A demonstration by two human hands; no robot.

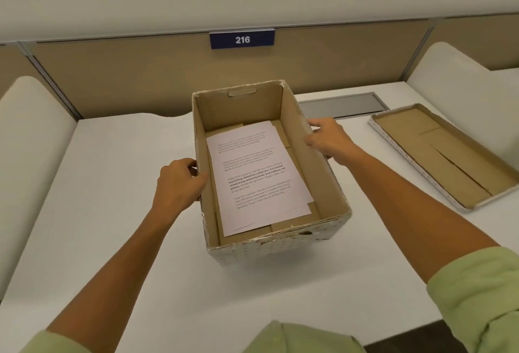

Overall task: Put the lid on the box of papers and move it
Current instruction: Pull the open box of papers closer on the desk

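Squarely in the middle of the white desk [118, 173] stands the open cardboard box [283, 233], its long axis running away from the person and its far end turned slightly to the right. Printed papers [257, 175] lie flat on the box floor, a little askew, with brown card showing around them. The left hand [179, 181] is clasped over the box's left rim, thumb tipped inside and fingers down the outer wall. The right hand [327, 139] presses against the box's right wall near the rim; whether its fingers actually hook over the edge I cannot tell. To the right of the box, well apart from it, the lid [446, 156] lies upside down, hollow side up. Beyond the box, a blue sign [242, 40] reading 216 hangs on the partition, and a grey slot [344, 105] is set into the desk behind the box's right corner.

Judging from this, the lid step is not yet done. Lifting the box now would carry it off uncovered, and a tilt could slide the loose sheets. The lid must also be flipped first, or it will not seat.

The lid's far right corner is cut off by the frame, the text on the papers is too small to read, and the box's outer left wall is hidden.
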